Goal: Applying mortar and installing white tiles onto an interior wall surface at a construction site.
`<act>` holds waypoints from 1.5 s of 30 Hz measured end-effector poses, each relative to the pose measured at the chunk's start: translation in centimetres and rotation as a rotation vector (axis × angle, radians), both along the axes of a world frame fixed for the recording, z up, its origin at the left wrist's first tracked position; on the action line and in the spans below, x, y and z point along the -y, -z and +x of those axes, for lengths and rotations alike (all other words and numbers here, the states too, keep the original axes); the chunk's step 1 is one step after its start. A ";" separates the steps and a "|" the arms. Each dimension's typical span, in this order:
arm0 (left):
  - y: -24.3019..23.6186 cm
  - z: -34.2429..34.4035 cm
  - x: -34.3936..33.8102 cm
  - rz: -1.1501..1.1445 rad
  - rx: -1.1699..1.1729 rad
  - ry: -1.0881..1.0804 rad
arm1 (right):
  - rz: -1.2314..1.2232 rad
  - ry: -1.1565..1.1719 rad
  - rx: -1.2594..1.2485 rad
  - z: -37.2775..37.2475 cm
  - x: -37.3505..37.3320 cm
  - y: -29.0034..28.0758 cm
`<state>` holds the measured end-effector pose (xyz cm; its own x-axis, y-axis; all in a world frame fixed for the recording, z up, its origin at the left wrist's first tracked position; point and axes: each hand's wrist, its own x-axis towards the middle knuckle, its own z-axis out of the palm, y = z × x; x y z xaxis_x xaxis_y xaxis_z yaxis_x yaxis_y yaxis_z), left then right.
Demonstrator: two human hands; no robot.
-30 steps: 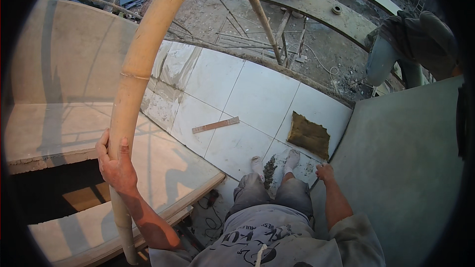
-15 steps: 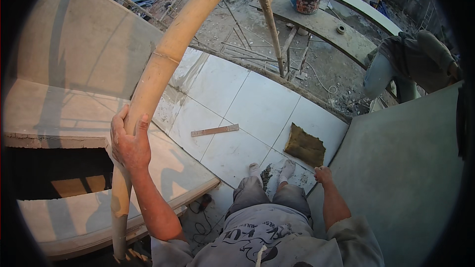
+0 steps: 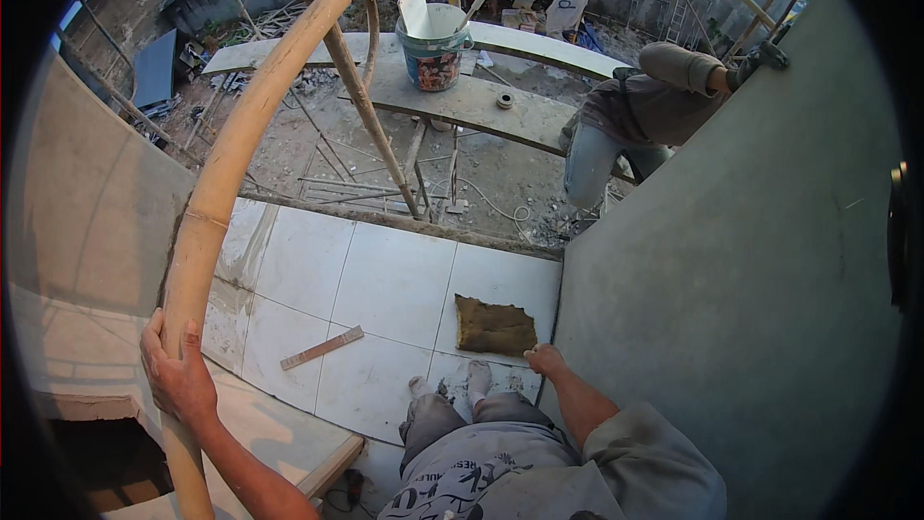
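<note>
My left hand (image 3: 180,369) is wrapped partly around a thick bamboo pole (image 3: 227,176), thumb on the near side. The pole slants up and away from the lower left. Low on the right, my right hand (image 3: 545,358) is closed, its fingertips at the corner of a brown piece of sponge (image 3: 495,326) with ragged edges. The sponge spreads out to the left of that hand, above the white floor tiles (image 3: 385,273); how far above, I cannot tell. A flat, narrow strip (image 3: 322,348), reddish-brown, lies on the tiles between both hands.
Smooth grey walls rise at left (image 3: 91,193) and right (image 3: 722,260). Beyond the tiled edge, a bucket (image 3: 433,56) and a tape roll (image 3: 504,101) sit on scaffold planks (image 3: 462,119). A co-worker (image 3: 635,120) crouches beside the right wall. A dark opening (image 3: 106,462) is at lower left.
The view has turned, so the tiles, bucket and co-worker appear farther left and more upright. My left hand remains on the bamboo pole, and my right hand remains at the sponge's corner.
</note>
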<state>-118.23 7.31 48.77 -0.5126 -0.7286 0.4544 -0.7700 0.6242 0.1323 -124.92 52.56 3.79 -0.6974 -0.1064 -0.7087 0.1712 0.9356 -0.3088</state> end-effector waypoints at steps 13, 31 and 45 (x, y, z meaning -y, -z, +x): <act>-0.5 -0.1 -0.1 -0.015 -0.069 0.070 | -0.133 0.045 0.125 -3.2 0.0 0.8; -0.2 1.4 1.3 -0.056 -0.182 0.149 | -0.164 -0.058 0.228 -5.6 5.4 -2.4; -0.2 2.0 1.6 -0.019 -0.255 0.199 | -0.048 -0.340 0.211 -6.2 6.1 0.4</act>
